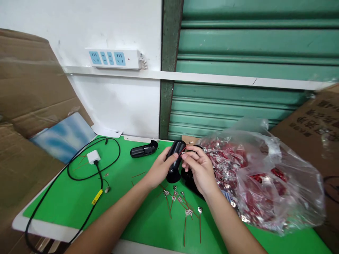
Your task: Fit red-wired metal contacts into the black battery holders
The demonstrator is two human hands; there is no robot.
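The black plastic housing point(174, 164) is at the centre of the frame, held above the tabletop. The left hand point(162, 167) grips it, thumb across its face; the right hand point(200, 168) has its fingers bent in at the housing's right edge, by a thin red wire point(182, 151), though exactly what they pinch I cannot tell.

A green roller shutter point(251, 46) fills the upper right, beside a white wall panel point(119, 102). The green tabletop point(122, 208) spreads below, its pale edge running along lower left and bottom. Cardboard point(29, 81) bounds the left side, a printed carton point(315, 120) the right. A clear plastic bag point(286, 190) of metal pieces and red wires crowds the right hand and forearm. A black cable point(119, 155) loops at left, joined to a white adapter point(93, 157). Green surface runs between that loop and the left forearm.

Another black part point(191, 180) lies under the right hand; a black shell point(143, 150) lies left of the held housing. Small wired metal contacts point(188, 212) lie scattered between the forearms.
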